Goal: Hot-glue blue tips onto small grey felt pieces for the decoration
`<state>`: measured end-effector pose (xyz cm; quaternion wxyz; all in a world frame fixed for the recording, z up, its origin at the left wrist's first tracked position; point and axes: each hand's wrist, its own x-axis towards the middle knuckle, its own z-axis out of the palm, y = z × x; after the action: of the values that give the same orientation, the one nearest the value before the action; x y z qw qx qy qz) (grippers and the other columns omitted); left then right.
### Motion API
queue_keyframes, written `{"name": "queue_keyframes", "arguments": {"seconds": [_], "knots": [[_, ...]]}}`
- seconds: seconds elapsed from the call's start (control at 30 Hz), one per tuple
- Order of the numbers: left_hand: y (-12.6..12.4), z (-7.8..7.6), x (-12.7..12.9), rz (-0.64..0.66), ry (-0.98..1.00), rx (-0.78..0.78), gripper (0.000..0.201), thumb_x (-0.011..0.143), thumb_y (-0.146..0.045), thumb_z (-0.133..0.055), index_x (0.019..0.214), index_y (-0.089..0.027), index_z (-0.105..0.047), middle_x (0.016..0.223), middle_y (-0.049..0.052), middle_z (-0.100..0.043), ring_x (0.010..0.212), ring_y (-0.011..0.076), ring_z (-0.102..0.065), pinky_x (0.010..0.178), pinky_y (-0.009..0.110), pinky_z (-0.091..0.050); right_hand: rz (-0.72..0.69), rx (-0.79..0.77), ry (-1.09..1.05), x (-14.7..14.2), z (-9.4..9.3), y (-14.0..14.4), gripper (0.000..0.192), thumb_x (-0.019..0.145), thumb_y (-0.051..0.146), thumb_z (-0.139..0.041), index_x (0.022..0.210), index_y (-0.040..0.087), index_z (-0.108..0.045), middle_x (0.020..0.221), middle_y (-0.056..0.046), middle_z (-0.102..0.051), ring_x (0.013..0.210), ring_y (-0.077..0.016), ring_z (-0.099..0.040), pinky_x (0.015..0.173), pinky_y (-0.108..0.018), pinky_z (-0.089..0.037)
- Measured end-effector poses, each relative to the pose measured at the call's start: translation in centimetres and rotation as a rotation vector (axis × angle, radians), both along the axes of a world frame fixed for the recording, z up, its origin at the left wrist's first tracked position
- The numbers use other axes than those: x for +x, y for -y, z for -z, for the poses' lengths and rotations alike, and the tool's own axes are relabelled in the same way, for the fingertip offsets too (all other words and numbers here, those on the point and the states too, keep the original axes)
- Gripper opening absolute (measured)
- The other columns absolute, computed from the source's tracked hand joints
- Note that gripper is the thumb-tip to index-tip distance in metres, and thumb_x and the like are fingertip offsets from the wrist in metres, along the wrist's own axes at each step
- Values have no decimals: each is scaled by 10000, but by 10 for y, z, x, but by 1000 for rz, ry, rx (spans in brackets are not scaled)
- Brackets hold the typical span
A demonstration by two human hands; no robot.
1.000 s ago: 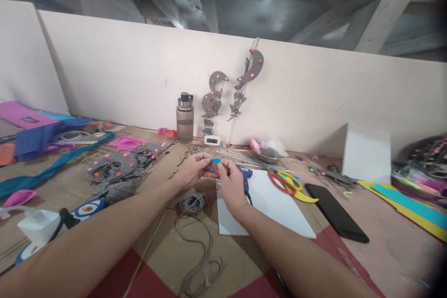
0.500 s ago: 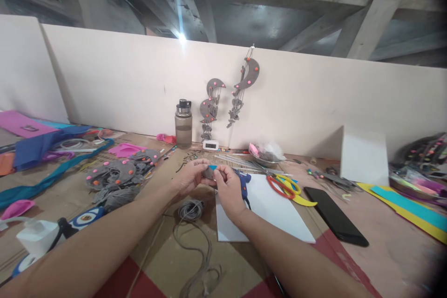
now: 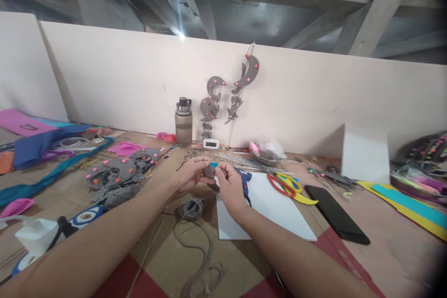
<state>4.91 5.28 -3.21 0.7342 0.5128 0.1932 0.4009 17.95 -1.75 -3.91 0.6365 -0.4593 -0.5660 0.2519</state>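
Brown cardboard-covered tabletop (image 3: 349, 260): white paper sheet (image 3: 275, 205), coil of grey cord (image 3: 190, 206) just below the hands. Left hand (image 3: 190, 174) and right hand (image 3: 230, 185): fingertips pinching one small grey felt piece with a blue tip (image 3: 211, 168), held between them above the tabletop, equally near both.

Bench layout, seen from my seat.
My left hand (image 3: 190, 174) and right hand (image 3: 228, 184) meet above the table (image 3: 384, 223), pinching a small piece (image 3: 210, 168) between them. The cord coil (image 3: 191, 208) lies just before them; the sheet (image 3: 275, 205) lies under and right of my right hand. Scissors (image 3: 286, 184) rest at the sheet's far right corner, the phone (image 3: 337, 214) right of them. The bottle (image 3: 183, 122) stands behind, against the wall (image 3: 122, 88).
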Motion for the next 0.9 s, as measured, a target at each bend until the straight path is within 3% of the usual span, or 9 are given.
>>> {"name": "queue_keyframes", "arguments": {"seconds": [0.2,0.37,0.47,0.6,0.73,0.8,0.9], "knots": [[8,-8,7,-232,-84,93,339,638,-330,-807,852,-148,-618,796,11,-598,686,132,-595,522,256,-563,114,-12,3,3,2,-3,232,827,394,-505,845,185,-603,757,-1,-610,684,-145,-523,654,-269,-428],[12,-4,14,-410,-145,246,292,671,-383,-768,745,-149,-611,735,6,-583,674,128,-559,525,241,-543,186,-25,25,6,2,-5,239,837,386,-508,860,176,-619,791,-15,-617,713,-153,-517,697,-283,-417],[12,-1,16,-443,-220,354,233,745,-376,-694,794,-155,-639,787,30,-622,727,149,-591,602,268,-559,209,-19,32,8,1,-6,226,845,372,-505,858,179,-622,801,-19,-622,736,-157,-526,720,-289,-419],[11,3,16,-501,-293,582,262,694,-304,-738,907,-177,-654,945,54,-666,914,193,-630,705,260,-539,222,-22,52,10,1,-9,224,852,365,-508,867,177,-629,787,-19,-624,735,-160,-532,719,-290,-421],[10,5,14,-598,-467,789,274,716,-305,-710,950,-180,-641,987,64,-671,928,215,-635,723,298,-532,240,-12,108,9,0,-8,215,852,351,-521,872,177,-647,809,-24,-643,762,-164,-544,748,-294,-420],[11,6,14,-628,-522,819,242,751,-310,-669,950,-179,-631,977,69,-673,922,216,-636,716,310,-537,224,-3,121,8,0,-7,211,855,340,-524,884,176,-653,825,-29,-656,771,-166,-556,755,-296,-428],[13,6,15,-606,-480,731,244,781,-335,-624,962,-172,-605,1001,84,-664,888,212,-645,608,284,-545,184,20,133,7,0,-5,216,867,317,-512,933,176,-662,887,-41,-680,811,-172,-584,784,-302,-446]]}}
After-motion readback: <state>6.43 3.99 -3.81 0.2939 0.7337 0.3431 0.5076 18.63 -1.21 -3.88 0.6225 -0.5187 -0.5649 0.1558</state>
